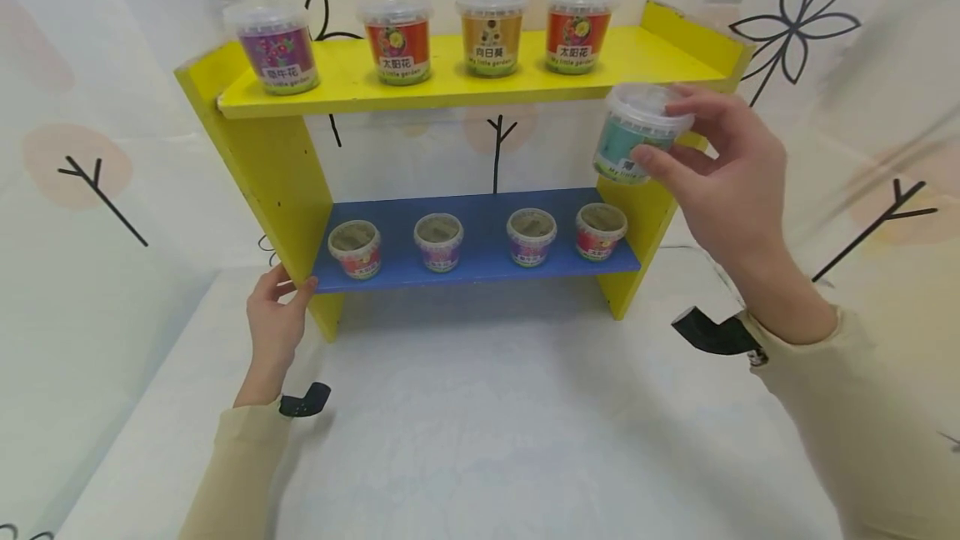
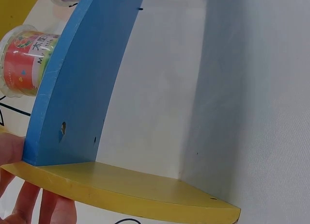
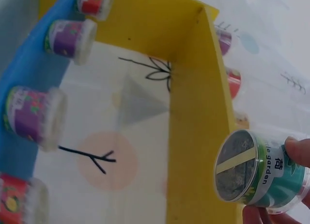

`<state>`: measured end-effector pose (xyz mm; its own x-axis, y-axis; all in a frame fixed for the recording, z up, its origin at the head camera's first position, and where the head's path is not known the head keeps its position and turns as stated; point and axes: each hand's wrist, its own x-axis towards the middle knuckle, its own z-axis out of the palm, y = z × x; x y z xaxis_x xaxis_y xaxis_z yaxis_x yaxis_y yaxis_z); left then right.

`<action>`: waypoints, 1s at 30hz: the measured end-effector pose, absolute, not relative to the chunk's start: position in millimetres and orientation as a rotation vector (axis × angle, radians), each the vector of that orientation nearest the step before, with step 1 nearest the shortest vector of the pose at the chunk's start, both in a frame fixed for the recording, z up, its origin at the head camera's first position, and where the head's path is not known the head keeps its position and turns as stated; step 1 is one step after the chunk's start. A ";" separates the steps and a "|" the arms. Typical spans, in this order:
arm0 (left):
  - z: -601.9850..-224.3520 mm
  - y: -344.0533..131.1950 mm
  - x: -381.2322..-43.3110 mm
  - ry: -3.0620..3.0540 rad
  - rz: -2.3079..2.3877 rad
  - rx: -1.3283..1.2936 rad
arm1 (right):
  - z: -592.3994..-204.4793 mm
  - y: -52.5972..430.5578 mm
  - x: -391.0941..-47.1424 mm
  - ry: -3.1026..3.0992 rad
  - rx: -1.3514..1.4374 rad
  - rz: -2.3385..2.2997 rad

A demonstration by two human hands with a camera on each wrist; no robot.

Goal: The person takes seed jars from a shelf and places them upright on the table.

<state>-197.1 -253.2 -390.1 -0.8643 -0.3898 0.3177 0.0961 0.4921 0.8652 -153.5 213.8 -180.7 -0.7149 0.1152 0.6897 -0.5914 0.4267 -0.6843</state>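
A teal-labelled plastic cup with a clear lid [image 1: 626, 136] is in my right hand [image 1: 738, 169], held by the thumb and fingers in front of the upper shelf's right end. Its dark base [image 3: 236, 167] faces the right wrist camera. My left hand [image 1: 276, 315] grips the yellow side board [image 2: 121, 190] of the shelf unit, thumb at the blue lower shelf's [image 1: 480, 273] left front corner and fingers behind the board. Four lidded cups stand on the yellow upper shelf [image 1: 337, 98]: a purple one [image 1: 279, 52], an orange one [image 1: 491, 36] and two red ones [image 1: 397, 44].
Along the lower shelf stand several smaller-looking cups, red [image 1: 356, 252] and purple [image 1: 441, 244] among them. The unit stands on a white surface [image 1: 480, 423], against a pale backdrop with drawn plants [image 1: 795, 19]. Between the upper shelf's rightmost red cup [image 1: 577, 36] and its raised yellow end lies bare board.
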 end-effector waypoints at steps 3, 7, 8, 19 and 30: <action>-390.0 -252.9 -197.0 -2.261 -1.360 0.250 | -192.6 211.0 -152.0 -2.035 0.418 1.352; -389.3 -252.4 -196.3 -2.263 -1.363 0.253 | -210.4 204.7 -149.8 -2.051 0.471 1.376; -389.2 -252.3 -196.2 -2.263 -1.363 0.253 | -215.1 202.8 -149.3 -2.053 0.488 1.380; -390.5 -253.8 -196.6 -2.260 -1.360 0.240 | -274.4 179.9 -151.1 -2.102 0.633 1.446; -389.9 -253.2 -196.6 -2.260 -1.378 0.247 | -340.0 154.1 -153.0 -2.131 0.675 1.536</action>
<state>-196.6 -253.2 -389.9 -0.8694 -0.3893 0.3042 0.0920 0.4773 0.8739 -153.0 154.1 -340.0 -0.7911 -0.1376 0.5961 -0.6090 0.2693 -0.7460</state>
